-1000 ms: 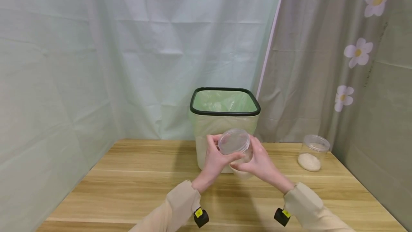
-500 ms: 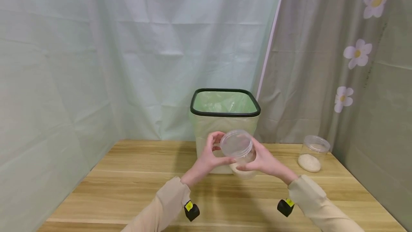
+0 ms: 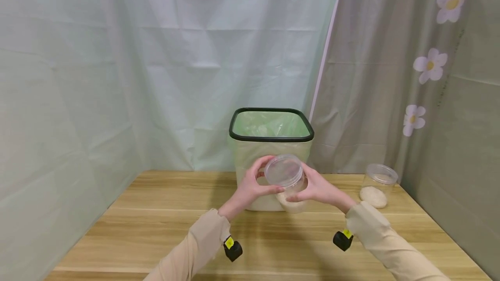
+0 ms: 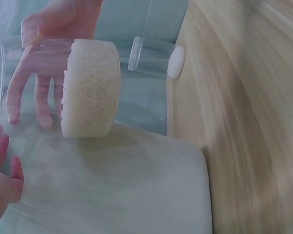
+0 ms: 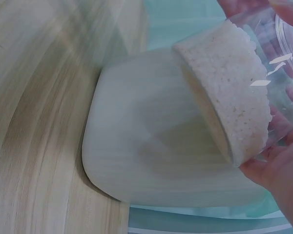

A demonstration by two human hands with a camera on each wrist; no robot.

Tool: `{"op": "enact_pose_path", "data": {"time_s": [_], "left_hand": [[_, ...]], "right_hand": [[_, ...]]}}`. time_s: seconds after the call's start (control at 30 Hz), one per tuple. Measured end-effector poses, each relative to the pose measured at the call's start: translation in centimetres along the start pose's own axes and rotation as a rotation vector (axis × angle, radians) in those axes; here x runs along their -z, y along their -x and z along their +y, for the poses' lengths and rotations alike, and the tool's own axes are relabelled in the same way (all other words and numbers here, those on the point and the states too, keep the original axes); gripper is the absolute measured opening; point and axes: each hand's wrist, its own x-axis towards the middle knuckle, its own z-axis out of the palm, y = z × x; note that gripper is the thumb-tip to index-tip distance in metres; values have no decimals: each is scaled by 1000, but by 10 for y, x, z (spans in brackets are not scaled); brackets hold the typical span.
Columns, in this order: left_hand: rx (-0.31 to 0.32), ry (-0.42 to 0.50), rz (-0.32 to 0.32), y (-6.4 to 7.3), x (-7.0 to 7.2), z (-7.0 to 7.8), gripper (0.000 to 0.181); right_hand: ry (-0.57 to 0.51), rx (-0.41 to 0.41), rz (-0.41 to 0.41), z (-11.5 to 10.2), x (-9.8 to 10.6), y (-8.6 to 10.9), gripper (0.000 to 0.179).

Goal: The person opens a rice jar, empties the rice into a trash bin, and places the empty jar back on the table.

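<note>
A clear plastic jar [image 3: 292, 190] with a ridged clear lid [image 3: 284, 171] is held up tilted in front of the bin. A thick layer of white grains [image 4: 90, 90], like rice, fills its lower part. My left hand [image 3: 250, 187] curves round the lid's left side, thumb in front and fingers behind; a gap shows between palm and lid. From the right, my right hand [image 3: 318, 190] grips the jar's body, its fingers [image 4: 43, 100] spread along the far wall. Both hands are off the table.
Behind the jar stands a pale bin [image 3: 269, 151] with a black rim and a clear liner. A second clear jar [image 3: 378, 185] with white contents stands on the wooden table [image 3: 164, 229] at the right. Curtains [image 3: 218, 64] enclose the back and sides.
My left hand has swung left at the wrist, its thumb sliding back leftward along the front of the jar. The jar has stayed nearly in place, shifting only slightly.
</note>
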Motion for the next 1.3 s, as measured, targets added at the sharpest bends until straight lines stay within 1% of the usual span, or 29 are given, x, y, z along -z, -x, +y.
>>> {"op": "enact_pose_path", "data": {"time_s": [0.17,0.33,0.43,0.5,0.63,0.73,0.87,0.97,1.1,1.2,1.3], "left_hand": [[1,-10,15,0,-1,0,67],[40,10,26,-1,-1,-3,67],[64,20,43,-2,-3,0,67],[72,24,58,-1,-5,7,67],[107,16,116,1,-11,13,66],[146,24,155,0,-15,5,67],[191,37,195,0,-19,-8,70],[209,48,226,0,-21,-10,72],[214,40,287,1,-26,-7,75],[221,35,338,0,-31,-4,78],[231,54,379,0,-36,-1,80]], "right_hand": [[3,12,-19,0,1,-1,86],[-2,18,-30,-2,3,-3,83],[-16,24,-28,-2,3,-4,83],[-28,28,-25,-2,3,-4,82],[-44,11,-25,-9,2,-2,82],[-50,-7,-24,-24,1,2,81],[-39,-5,-17,-39,1,5,80],[-12,-15,-1,-32,-1,4,82],[12,-27,25,-18,-4,3,86],[27,-12,52,-15,-6,3,87],[44,8,86,-15,-9,3,86]]}}
